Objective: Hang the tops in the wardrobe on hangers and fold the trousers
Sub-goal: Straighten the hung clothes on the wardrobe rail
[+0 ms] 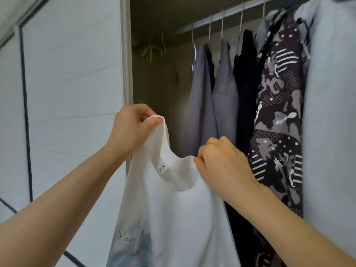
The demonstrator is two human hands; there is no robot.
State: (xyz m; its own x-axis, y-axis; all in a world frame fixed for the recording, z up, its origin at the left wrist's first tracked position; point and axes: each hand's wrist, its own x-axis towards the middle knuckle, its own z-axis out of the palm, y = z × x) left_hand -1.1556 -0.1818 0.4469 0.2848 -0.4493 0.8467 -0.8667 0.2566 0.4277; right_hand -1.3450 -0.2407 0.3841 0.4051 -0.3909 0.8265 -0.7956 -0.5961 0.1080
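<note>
A white T-shirt (pixel 173 209) with a size label at the neck and a pale print with writing near its lower left hangs in front of the open wardrobe. My left hand (pixel 131 130) pinches the collar at its upper left, held higher. My right hand (pixel 221 162) pinches the collar's right side, lower. The neck opening sags between the two hands. No hanger is visible in the shirt.
A metal rail (pixel 231 11) runs across the wardrobe top with several hangers carrying two grey tops (pixel 212 93), a black garment (pixel 246 83), a patterned dark garment (pixel 279 112) and a pale blue one (pixel 331 112). An empty hanger (pixel 193 54) hangs leftmost. A white sliding door (pixel 67 93) stands left.
</note>
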